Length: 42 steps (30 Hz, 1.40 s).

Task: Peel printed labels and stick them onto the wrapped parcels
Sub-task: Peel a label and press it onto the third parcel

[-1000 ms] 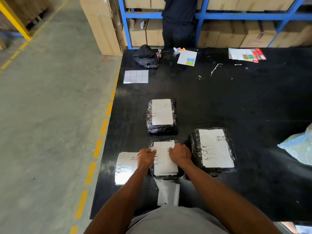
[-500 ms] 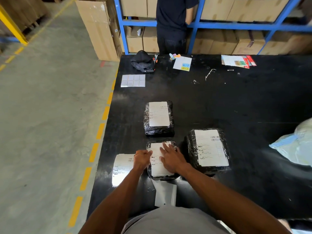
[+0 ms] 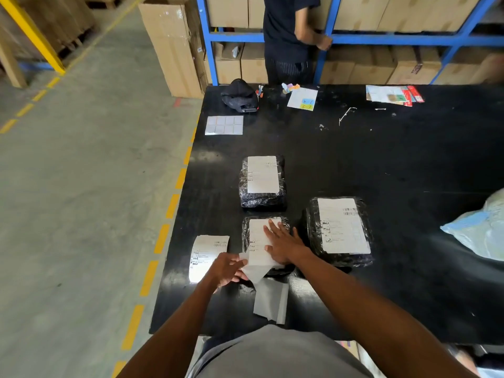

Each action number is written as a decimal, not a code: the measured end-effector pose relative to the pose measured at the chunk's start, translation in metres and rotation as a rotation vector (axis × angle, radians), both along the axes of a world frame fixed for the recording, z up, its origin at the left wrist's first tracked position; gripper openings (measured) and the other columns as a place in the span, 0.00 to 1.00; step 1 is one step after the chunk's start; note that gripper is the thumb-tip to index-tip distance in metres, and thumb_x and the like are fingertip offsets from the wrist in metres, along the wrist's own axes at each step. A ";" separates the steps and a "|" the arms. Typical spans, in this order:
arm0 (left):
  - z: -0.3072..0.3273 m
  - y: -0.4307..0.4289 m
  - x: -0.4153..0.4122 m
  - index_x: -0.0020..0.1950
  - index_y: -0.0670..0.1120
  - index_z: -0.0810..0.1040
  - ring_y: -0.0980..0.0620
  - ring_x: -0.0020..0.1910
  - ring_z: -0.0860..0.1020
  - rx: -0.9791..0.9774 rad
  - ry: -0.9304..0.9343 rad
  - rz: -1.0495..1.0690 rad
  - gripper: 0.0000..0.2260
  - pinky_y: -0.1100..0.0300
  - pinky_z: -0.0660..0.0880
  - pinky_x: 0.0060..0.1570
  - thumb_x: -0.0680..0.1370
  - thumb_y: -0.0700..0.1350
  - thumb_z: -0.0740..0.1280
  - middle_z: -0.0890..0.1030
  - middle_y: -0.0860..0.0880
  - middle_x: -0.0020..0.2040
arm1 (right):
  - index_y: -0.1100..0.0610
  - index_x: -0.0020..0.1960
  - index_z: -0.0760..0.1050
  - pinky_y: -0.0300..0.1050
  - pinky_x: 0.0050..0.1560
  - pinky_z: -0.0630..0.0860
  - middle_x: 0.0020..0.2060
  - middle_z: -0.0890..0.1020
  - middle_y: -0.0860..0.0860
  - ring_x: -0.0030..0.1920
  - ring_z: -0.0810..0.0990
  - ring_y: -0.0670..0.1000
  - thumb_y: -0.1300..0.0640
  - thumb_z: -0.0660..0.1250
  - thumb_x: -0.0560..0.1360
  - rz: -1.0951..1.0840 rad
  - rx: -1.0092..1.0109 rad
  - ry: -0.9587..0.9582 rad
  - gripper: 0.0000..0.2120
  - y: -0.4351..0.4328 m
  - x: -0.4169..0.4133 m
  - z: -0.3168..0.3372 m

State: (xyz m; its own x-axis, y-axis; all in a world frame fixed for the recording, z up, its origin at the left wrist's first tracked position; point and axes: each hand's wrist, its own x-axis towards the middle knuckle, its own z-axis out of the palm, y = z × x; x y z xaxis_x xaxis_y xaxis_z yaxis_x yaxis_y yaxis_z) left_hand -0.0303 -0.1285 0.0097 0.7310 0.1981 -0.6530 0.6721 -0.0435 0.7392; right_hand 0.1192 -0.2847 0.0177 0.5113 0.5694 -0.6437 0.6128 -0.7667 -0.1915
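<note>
Three black-wrapped parcels are seen on the black worktop point(image 3: 409, 159), all nearer its left edge than its right. The near parcel point(image 3: 246, 230) lies close to the near edge, with a white label point(image 3: 257, 241) on its top. The right hand point(image 3: 283, 245) is laid flat on that label, fingers spread apart, palm down. The left hand point(image 3: 226, 270) is closed on the corner of a pale backing sheet point(image 3: 255, 270) at the parcel's near-left side, pinched between thumb and fingers. A loose grey strip point(image 3: 271, 301) lies on the worktop just nearer the near edge, below the parcel.

A printed label sheet point(image 3: 207, 255) lies flat just left of the near parcel, close to the left edge. The far parcel point(image 3: 263, 181) sits further from the near edge, already labelled. The large parcel point(image 3: 339, 230) sits just right of the near parcel, also labelled.

A blank sticker sheet point(image 3: 224, 125) is seen near the far-left corner, a black cap point(image 3: 240, 96) beyond it at the far edge. A pale plastic bag point(image 3: 480, 230) is cut off at the right edge.
</note>
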 end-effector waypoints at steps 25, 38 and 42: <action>0.010 -0.008 -0.019 0.59 0.40 0.82 0.47 0.49 0.85 0.494 0.462 -0.655 0.12 0.52 0.81 0.56 0.77 0.40 0.72 0.85 0.41 0.55 | 0.50 0.84 0.39 0.63 0.79 0.41 0.82 0.36 0.52 0.82 0.35 0.56 0.44 0.59 0.83 -0.083 0.087 -0.068 0.38 -0.016 -0.020 -0.009; 0.023 -0.023 0.014 0.56 0.40 0.78 0.48 0.46 0.78 0.508 0.035 -0.207 0.10 0.59 0.70 0.43 0.81 0.45 0.63 0.82 0.43 0.54 | 0.60 0.82 0.35 0.51 0.78 0.59 0.82 0.55 0.60 0.80 0.60 0.62 0.54 0.65 0.82 -0.719 0.346 0.271 0.45 -0.039 -0.032 -0.014; 0.023 -0.027 0.024 0.65 0.41 0.78 0.45 0.56 0.80 0.350 0.083 -0.198 0.14 0.56 0.76 0.55 0.80 0.42 0.63 0.82 0.43 0.62 | 0.60 0.82 0.35 0.51 0.77 0.61 0.80 0.62 0.59 0.78 0.63 0.61 0.52 0.66 0.82 -0.752 0.363 0.299 0.45 -0.038 -0.032 -0.010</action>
State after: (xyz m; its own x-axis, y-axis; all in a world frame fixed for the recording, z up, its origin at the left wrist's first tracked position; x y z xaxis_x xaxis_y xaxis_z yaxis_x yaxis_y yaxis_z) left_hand -0.0063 -0.1550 0.0324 0.7250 0.2797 -0.6294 0.6823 -0.4169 0.6006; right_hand 0.0874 -0.3230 0.0074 0.6718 0.3452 -0.6553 -0.1439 -0.8070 -0.5727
